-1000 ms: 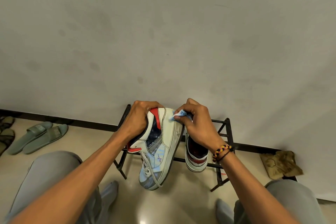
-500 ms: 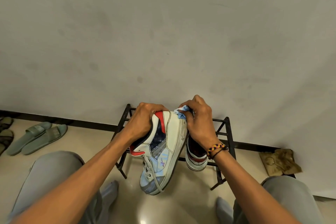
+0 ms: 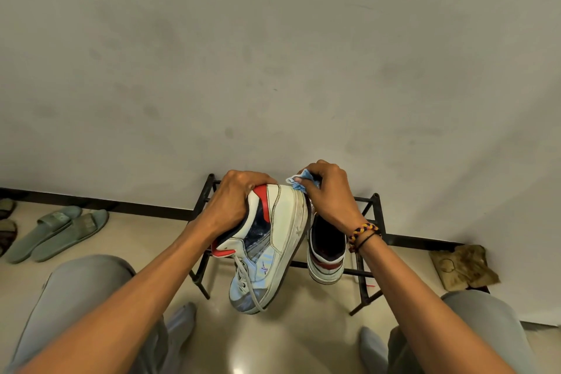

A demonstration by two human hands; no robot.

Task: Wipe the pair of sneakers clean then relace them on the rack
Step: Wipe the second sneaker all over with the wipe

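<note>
My left hand (image 3: 233,200) grips a white, blue and red sneaker (image 3: 270,246) by its collar, held on its side with the toe pointing down toward me and a grey lace hanging loose. My right hand (image 3: 329,194) pinches a small blue cloth (image 3: 299,181) against the heel end of the sole. The second sneaker (image 3: 326,252) sits on the black metal rack (image 3: 368,212), its heel toward me, partly hidden by my right wrist.
The rack stands against a plain grey wall. A pair of green slides (image 3: 57,231) lies on the floor at the left, with darker sandals (image 3: 6,222) at the frame edge. A brown crumpled rag (image 3: 463,266) lies at the right. My knees flank the rack.
My right hand with the cloth has slid from the side of the sneaker up to its heel end. My left hand keeps its grip on the sneaker, which has shifted only slightly.
</note>
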